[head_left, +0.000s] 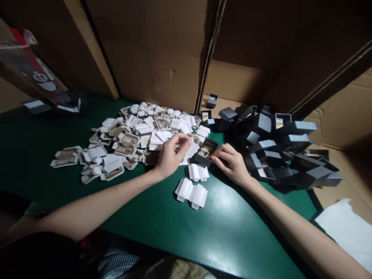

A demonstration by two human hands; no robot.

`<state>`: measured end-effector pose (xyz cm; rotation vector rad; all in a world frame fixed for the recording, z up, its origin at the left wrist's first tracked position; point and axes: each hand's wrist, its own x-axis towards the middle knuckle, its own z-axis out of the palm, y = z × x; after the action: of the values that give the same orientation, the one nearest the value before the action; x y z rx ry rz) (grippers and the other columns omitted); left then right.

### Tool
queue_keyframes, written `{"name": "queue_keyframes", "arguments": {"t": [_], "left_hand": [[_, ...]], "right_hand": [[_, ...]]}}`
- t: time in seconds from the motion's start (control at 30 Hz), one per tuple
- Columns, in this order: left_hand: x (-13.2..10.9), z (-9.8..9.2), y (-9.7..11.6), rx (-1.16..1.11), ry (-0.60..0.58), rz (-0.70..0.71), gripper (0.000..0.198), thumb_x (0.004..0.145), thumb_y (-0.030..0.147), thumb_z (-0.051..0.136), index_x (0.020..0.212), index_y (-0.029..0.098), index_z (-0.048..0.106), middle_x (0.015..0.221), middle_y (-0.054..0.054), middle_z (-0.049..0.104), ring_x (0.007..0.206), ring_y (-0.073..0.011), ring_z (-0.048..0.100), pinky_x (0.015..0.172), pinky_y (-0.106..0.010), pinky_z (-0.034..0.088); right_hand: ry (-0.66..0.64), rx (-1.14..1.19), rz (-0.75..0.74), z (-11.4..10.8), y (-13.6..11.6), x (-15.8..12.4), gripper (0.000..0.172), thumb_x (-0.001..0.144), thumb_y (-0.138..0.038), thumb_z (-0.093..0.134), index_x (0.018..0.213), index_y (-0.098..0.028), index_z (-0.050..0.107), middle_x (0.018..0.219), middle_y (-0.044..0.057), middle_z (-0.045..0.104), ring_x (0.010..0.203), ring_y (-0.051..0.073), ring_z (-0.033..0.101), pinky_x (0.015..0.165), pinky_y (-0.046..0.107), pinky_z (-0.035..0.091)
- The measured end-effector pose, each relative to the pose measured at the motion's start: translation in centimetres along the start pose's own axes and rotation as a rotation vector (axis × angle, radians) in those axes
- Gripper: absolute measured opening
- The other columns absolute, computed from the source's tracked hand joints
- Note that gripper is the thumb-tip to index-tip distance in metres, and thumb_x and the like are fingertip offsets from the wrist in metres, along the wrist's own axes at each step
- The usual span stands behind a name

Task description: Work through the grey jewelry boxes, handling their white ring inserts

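My left hand (173,154) pinches a small white folded card piece (190,151) between thumb and fingertips. Just right of it a small open black box (205,152) sits tilted on the table, with something pale or shiny inside that is too small to name. The fingertips of my right hand (231,161) are drawn together at the box's right edge; whether they grip its wall or something tiny is hidden. Two white folded card inserts (192,192) lie on the table below the box. A heap of similar white and grey-brown card inserts (139,133) spreads behind and left of my left hand.
Many black boxes (270,143), several of them open, are piled at the right on the green table (232,228). Tall cardboard walls (159,50) stand behind. A clear bag (37,73) and dark box parts (58,106) are at the far left, white paper (347,226) at the right.
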<state>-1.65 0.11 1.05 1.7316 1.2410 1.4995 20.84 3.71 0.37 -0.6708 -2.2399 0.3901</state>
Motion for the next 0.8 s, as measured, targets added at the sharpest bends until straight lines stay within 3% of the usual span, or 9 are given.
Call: {"name": "queue_keyframes", "arguments": {"t": [0.07,0.13,0.27,0.43,0.6,0.7,0.8], "left_hand": [[0.0,0.3,-0.2,-0.096,0.01,-0.05,0.018,0.088,0.035,0.057,0.092,0.017,0.053,0.083,-0.001,0.058,0.052,-0.0064,0.053,0.043,-0.018,0.044],[-0.1,0.4,-0.2,-0.142,0.009,-0.021,0.018,0.087,0.032,0.059,0.092,0.017,0.053,0.085,-0.002,0.058,0.06,-0.0087,0.059,0.049,-0.019,0.051],[-0.4,0.3,0.4,-0.033,-0.092,0.206,0.002,0.086,0.018,0.058,0.086,0.016,0.058,0.096,-0.006,0.062,0.094,-0.0156,0.063,0.076,-0.027,0.056],[-0.7,0.2,0.9,0.17,-0.242,0.441,0.015,0.085,0.007,0.052,0.09,0.017,0.063,0.107,-0.009,0.062,0.101,-0.0159,0.061,0.085,-0.031,0.053],[-0.6,0.4,0.8,0.18,-0.286,0.486,0.016,0.086,0.007,0.051,0.091,0.016,0.063,0.107,-0.01,0.061,0.104,-0.0166,0.061,0.088,-0.032,0.053],[-0.5,0.4,0.9,0.17,-0.311,0.497,0.016,0.086,0.007,0.051,0.091,0.015,0.063,0.108,-0.01,0.06,0.105,-0.0169,0.061,0.088,-0.032,0.053],[-0.5,0.4,1.0,0.176,-0.325,0.488,0.016,0.086,0.006,0.051,0.09,0.015,0.063,0.106,-0.01,0.06,0.103,-0.0169,0.061,0.087,-0.032,0.053]], "right_hand": [[0.009,-0.018,-0.034,0.0,0.0,0.0,0.011,0.09,-0.022,0.055,0.085,-0.02,0.064,0.082,0.006,0.058,0.079,0.018,0.053,0.069,0.033,0.047],[0.018,-0.025,-0.054,-0.1,-0.1,0.0,0.008,0.089,-0.022,0.057,0.087,-0.02,0.064,0.084,0.006,0.058,0.081,0.018,0.054,0.071,0.033,0.048],[0.02,-0.027,-0.125,0.0,-0.2,-0.1,0.018,0.083,-0.028,0.067,0.099,-0.021,0.063,0.091,0.008,0.06,0.084,0.02,0.057,0.072,0.036,0.051],[0.046,-0.04,-0.213,0.5,-0.5,-0.3,0.019,0.085,-0.018,0.06,0.104,-0.022,0.057,0.091,0.008,0.062,0.081,0.019,0.06,0.068,0.035,0.052],[0.187,0.031,-0.158,0.5,-1.0,-0.5,0.033,0.085,-0.013,0.058,0.114,-0.025,0.049,0.101,0.009,0.062,0.093,0.021,0.063,0.073,0.035,0.055],[0.136,0.03,-0.178,0.4,-1.2,-0.4,0.033,0.085,-0.011,0.056,0.115,-0.024,0.053,0.108,0.011,0.061,0.1,0.022,0.062,0.079,0.038,0.055],[0.074,0.032,-0.217,0.2,-1.2,-0.2,0.024,0.087,-0.011,0.052,0.106,-0.023,0.06,0.104,0.01,0.064,0.094,0.021,0.063,0.078,0.037,0.054]]}}
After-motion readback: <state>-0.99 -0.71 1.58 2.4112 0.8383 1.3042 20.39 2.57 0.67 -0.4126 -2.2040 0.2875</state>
